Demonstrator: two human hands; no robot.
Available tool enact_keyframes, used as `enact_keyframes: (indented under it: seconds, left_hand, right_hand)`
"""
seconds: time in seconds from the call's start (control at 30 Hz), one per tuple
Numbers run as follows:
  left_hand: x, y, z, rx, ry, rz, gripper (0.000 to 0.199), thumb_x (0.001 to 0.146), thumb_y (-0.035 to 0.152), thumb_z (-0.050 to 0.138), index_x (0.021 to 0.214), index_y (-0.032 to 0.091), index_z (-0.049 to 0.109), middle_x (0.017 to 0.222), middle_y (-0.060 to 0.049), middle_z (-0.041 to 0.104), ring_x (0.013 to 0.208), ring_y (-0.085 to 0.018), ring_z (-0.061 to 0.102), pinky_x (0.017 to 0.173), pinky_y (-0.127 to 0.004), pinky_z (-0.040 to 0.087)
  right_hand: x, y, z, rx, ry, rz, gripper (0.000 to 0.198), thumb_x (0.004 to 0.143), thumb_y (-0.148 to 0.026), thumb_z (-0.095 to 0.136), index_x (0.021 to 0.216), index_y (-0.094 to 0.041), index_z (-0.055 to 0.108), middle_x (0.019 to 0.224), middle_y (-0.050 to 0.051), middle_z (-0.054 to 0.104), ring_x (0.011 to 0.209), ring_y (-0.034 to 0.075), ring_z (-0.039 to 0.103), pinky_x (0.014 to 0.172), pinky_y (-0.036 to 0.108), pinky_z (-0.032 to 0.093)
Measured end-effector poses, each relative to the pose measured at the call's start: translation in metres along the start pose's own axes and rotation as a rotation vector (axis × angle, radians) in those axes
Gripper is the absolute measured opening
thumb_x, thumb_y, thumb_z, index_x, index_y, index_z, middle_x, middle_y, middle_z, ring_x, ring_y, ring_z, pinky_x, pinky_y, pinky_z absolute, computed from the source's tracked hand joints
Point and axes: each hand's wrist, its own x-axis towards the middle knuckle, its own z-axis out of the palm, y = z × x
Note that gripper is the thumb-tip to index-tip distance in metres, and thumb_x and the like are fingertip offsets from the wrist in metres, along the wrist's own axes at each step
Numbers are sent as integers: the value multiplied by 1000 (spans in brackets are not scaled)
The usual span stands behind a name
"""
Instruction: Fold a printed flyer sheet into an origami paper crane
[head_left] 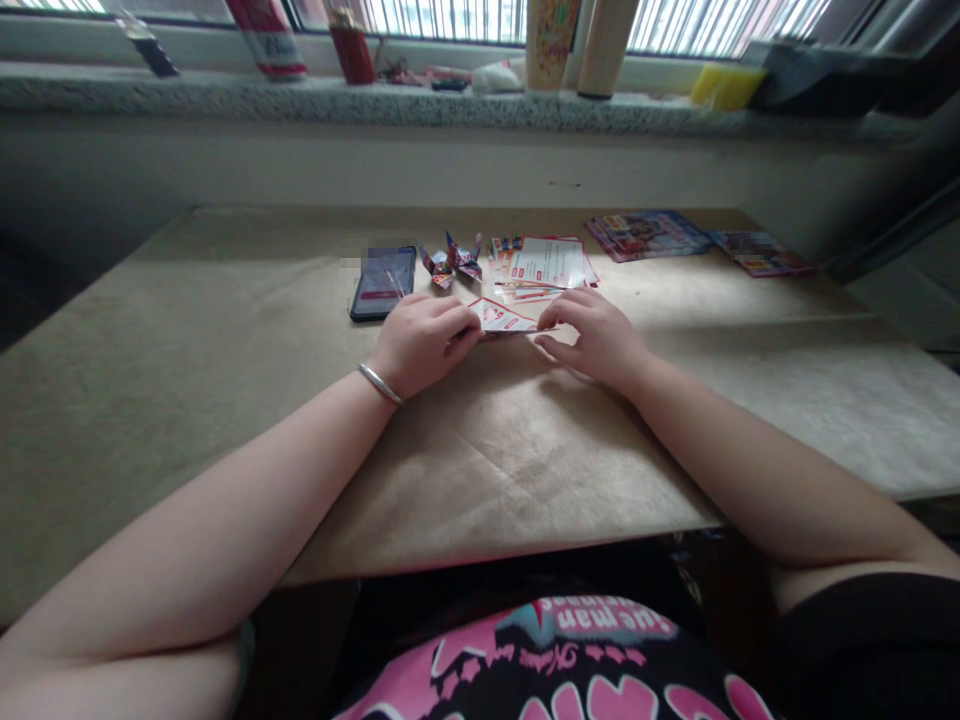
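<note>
A folded sheet of printed paper (506,317), white with red edges and lettering, is held between both hands just above the table. My left hand (427,338) pinches its left end; a silver bangle circles that wrist. At the right end, my right hand (589,330) has the paper between thumb and fingers. Close beyond the left hand lies a phone (384,284) with its screen lit. Folded paper figures (452,262) with pointed tips stand just behind the held paper. To their right rests a stack of printed sheets (540,262).
Colourful printed cards (646,234) lie at the back right of the table (225,400), with another pile (761,253) farther right. Along the granite windowsill (420,98) stand a red and white can (268,40), a red container (351,50), tall cylinders and a yellow object (727,87).
</note>
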Motion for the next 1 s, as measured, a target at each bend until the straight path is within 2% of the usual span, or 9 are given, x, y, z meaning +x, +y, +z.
enact_keyframes:
  seconds: [0.17, 0.33, 0.5, 0.7, 1.0]
  left_hand:
    - [2, 9, 3, 23, 66, 148, 30, 99, 37, 49, 83, 20, 68, 85, -1, 72, 73, -14, 62, 77, -30, 42]
    - [5, 13, 5, 47, 107, 220, 24, 98, 33, 52, 83, 21, 67, 87, 1, 73, 72, -13, 62, 75, -29, 42]
    - [6, 17, 10, 43, 111, 234, 23, 96, 27, 52, 80, 21, 67, 87, 0, 73, 76, -14, 63, 79, -30, 45]
    - [6, 18, 6, 43, 48, 217, 26, 96, 32, 53, 79, 20, 68, 85, -2, 73, 76, -16, 62, 81, -32, 46]
    - [3, 8, 1, 1, 37, 138, 25, 94, 34, 55, 77, 20, 68, 81, -1, 71, 75, -16, 62, 79, -32, 45]
  right_hand:
    - [3, -14, 8, -81, 7, -108, 10, 88, -28, 64, 79, -22, 65, 84, 5, 68, 84, 22, 57, 80, 37, 45]
    - [5, -21, 13, -113, -22, -108, 11, 88, -25, 61, 79, -22, 66, 82, 4, 68, 81, 21, 56, 78, 35, 44]
    - [7, -26, 15, -200, -32, -144, 15, 90, -24, 57, 78, -21, 66, 83, 6, 69, 82, 21, 56, 74, 34, 42]
    - [5, -19, 11, -235, -54, -197, 15, 90, -25, 57, 82, -21, 68, 86, 5, 70, 82, 21, 55, 76, 35, 42]
    - [3, 0, 2, -177, -72, -161, 9, 83, -20, 60, 77, -22, 66, 85, 5, 70, 82, 21, 58, 76, 35, 45]
